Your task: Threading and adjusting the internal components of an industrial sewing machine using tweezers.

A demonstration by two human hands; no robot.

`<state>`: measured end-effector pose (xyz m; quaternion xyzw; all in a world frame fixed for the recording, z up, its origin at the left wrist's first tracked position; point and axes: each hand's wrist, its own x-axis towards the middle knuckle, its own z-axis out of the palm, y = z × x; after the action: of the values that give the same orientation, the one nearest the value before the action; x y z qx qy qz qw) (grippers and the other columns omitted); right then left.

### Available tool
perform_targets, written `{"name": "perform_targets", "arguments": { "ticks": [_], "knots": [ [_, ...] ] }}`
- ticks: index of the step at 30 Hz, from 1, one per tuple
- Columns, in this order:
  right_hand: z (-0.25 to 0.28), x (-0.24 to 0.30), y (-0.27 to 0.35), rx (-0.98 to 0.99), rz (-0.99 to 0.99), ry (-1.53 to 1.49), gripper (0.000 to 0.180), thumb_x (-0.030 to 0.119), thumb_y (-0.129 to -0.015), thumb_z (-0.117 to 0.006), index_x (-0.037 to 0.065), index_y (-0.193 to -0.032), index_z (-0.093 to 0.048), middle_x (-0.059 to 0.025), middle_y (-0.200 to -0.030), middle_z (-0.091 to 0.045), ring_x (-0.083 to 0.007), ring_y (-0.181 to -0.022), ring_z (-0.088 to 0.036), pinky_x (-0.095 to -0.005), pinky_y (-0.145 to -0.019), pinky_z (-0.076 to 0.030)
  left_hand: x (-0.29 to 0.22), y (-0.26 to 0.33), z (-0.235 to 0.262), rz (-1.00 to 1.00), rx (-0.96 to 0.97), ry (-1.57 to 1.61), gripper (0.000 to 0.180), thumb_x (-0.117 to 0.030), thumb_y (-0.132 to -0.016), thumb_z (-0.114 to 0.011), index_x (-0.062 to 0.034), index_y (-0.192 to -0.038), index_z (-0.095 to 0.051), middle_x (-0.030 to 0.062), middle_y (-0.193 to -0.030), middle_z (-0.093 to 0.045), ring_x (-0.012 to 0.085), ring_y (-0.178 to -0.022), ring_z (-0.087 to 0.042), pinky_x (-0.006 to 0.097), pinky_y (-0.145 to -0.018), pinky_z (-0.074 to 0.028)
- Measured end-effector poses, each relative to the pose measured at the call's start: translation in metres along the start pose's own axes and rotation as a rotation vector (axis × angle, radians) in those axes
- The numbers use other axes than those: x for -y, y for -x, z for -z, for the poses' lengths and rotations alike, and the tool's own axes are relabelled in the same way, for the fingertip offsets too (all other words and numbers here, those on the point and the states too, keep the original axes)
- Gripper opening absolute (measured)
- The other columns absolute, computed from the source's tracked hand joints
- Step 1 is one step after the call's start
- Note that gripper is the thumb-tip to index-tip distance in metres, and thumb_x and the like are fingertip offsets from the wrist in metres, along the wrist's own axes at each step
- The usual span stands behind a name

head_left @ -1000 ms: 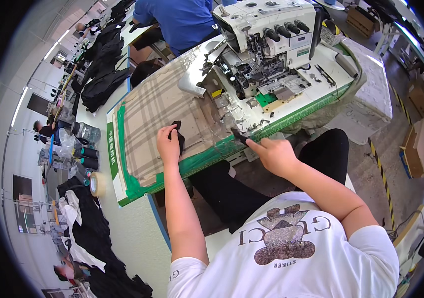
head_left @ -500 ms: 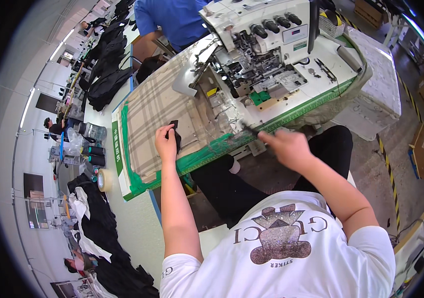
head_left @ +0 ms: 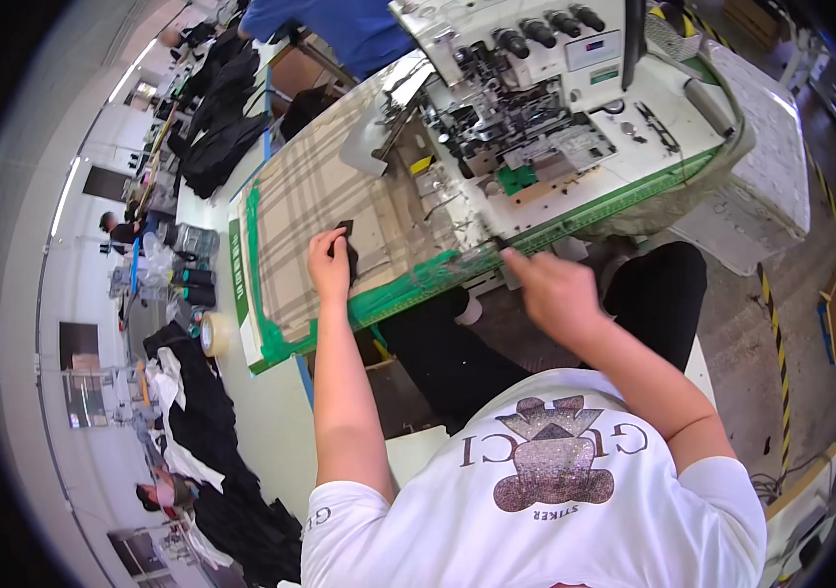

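My left hand (head_left: 328,267) rests on the checked cloth covering of the table, its fingers closed on a small black cloth piece (head_left: 351,257). My right hand (head_left: 557,292) is closed at the table's front edge, below the machine. A small dark tool with a brush-like tip (head_left: 499,243) sticks out from its fingers; most of it is hidden or blurred. Beyond my hands stands a white overlock sewing machine (head_left: 535,88), its cover swung open and the metal works bare. Lint and dark bits lie around its base.
Green tape and a measuring strip (head_left: 408,290) run along the table's front edge. A tape roll (head_left: 213,334) and dark thread cones (head_left: 200,284) stand left. Piles of black garments (head_left: 227,147) lie farther off. A person in blue (head_left: 344,34) sits behind the table.
My right hand has shifted slightly at the table edge, and less of the dark tool shows now. The left hand keeps its hold on the black cloth. The whole view has tilted a little.
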<state>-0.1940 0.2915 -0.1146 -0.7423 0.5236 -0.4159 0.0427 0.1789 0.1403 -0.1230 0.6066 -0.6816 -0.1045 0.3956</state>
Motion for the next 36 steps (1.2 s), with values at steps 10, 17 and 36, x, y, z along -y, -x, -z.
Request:
{"name": "perform_targets", "arguments": {
  "ticks": [10, 17, 36],
  "knots": [
    [0.021, -0.042, 0.005, 0.227, -0.082, 0.357, 0.046, 0.008, -0.078, -0.061, 0.013, -0.125, -0.063, -0.0065, -0.077, -0.060, -0.0229, -0.065, -0.064, -0.0349, -0.051, -0.050, 0.000, 0.004, 0.003, 0.070, -0.010, 0.004, 0.016, -0.009, -0.093, -0.061, -0.0034, -0.104, -0.071, 0.0097, -0.108, -0.060, 0.0242, -0.102, -0.059, 0.032, -0.092, -0.045],
    [0.029, -0.023, 0.000, 0.254, 0.210, 0.195, 0.043, 0.011, -0.078, -0.060, 0.012, -0.121, -0.065, -0.0048, -0.075, -0.056, -0.0216, -0.062, -0.060, -0.0346, -0.052, -0.048, 0.003, 0.001, -0.001, 0.015, -0.046, -0.007, 0.015, -0.007, -0.089, -0.063, -0.0042, -0.101, -0.072, 0.0097, -0.102, -0.064, 0.0250, -0.099, -0.062, 0.032, -0.089, -0.047],
    [0.069, -0.158, 0.006, -0.386, -0.529, 0.405, 0.037, 0.010, -0.090, -0.059, 0.019, -0.126, -0.064, -0.0097, -0.075, -0.060, -0.0322, -0.063, -0.062, -0.0420, -0.055, -0.049, -0.005, 0.002, 0.000, 0.019, -0.019, -0.053, 0.016, -0.004, -0.091, -0.060, -0.0022, -0.102, -0.071, 0.0105, -0.107, -0.060, 0.0245, -0.101, -0.060, 0.033, -0.089, -0.046]
  ]
}}
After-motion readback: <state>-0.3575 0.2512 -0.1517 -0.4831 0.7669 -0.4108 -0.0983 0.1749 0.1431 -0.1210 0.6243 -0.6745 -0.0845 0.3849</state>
